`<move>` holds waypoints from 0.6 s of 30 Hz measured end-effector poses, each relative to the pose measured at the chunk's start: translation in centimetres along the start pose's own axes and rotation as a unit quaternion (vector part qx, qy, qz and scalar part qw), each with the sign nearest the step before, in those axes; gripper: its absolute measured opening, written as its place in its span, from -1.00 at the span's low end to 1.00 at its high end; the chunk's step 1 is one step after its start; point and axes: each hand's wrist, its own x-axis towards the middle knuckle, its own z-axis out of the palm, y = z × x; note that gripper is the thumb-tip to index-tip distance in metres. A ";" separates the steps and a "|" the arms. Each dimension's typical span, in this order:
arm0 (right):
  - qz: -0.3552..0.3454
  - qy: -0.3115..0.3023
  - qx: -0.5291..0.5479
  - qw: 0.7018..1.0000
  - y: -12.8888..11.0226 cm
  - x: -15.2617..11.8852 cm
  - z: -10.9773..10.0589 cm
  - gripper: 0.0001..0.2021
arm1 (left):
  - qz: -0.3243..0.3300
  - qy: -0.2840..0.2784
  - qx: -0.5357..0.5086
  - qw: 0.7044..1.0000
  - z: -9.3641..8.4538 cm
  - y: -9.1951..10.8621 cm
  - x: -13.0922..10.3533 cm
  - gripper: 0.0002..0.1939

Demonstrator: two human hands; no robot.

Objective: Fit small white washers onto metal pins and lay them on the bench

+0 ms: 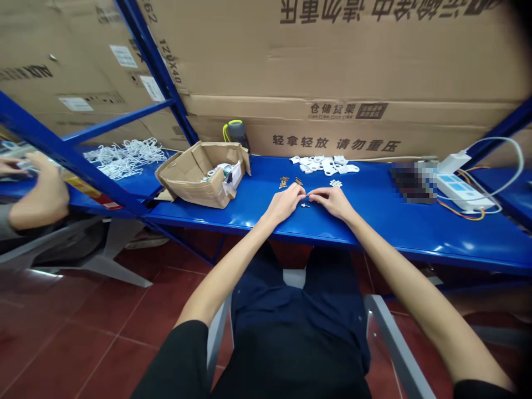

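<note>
Above the blue table [249, 216], my left hand [287, 201] and my right hand [332, 201] meet fingertip to fingertip. Both are closed in a pinch around a tiny dark, thin part [307, 195], mostly hidden by the fingers. Just below it on the table lies a small metal piece [305, 206]. Beyond my left hand are small brass-coloured parts [284, 183], with more of them [298, 181] by its fingers. Small white round pieces [336, 183] lie past my right hand, and a pile of white plastic parts [324, 164] sits farther back.
An open cardboard box [199, 174] stands at left, a dark bottle [238, 133] behind it. To the right are a pixelated dark object [411, 182] and a white power strip [461, 191] with cables. Past the blue shelf post are white cables [127, 158] and another person's arm [44, 194].
</note>
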 end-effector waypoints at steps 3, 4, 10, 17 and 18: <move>-0.009 0.007 -0.012 1.000 0.0 -0.1 0.1 -0.66 | -0.005 0.001 0.011 1.000 0.1 0.0 0.0 -0.79; -0.010 0.009 -0.013 1.000 0.0 -0.1 0.1 -0.68 | -0.005 0.001 0.015 1.000 0.2 0.0 0.0 -0.78; -0.002 0.010 0.008 1.000 0.3 0.1 0.1 -0.69 | -0.004 -0.010 0.045 0.999 0.1 0.4 0.1 -0.76; 0.031 0.011 0.084 0.996 0.9 0.3 0.1 -0.59 | -0.039 -0.016 0.061 0.997 -0.2 1.0 0.0 -0.77; 0.033 0.012 0.086 0.996 0.9 0.3 0.1 -0.60 | -0.042 -0.014 0.060 0.997 -0.2 1.0 0.0 -0.77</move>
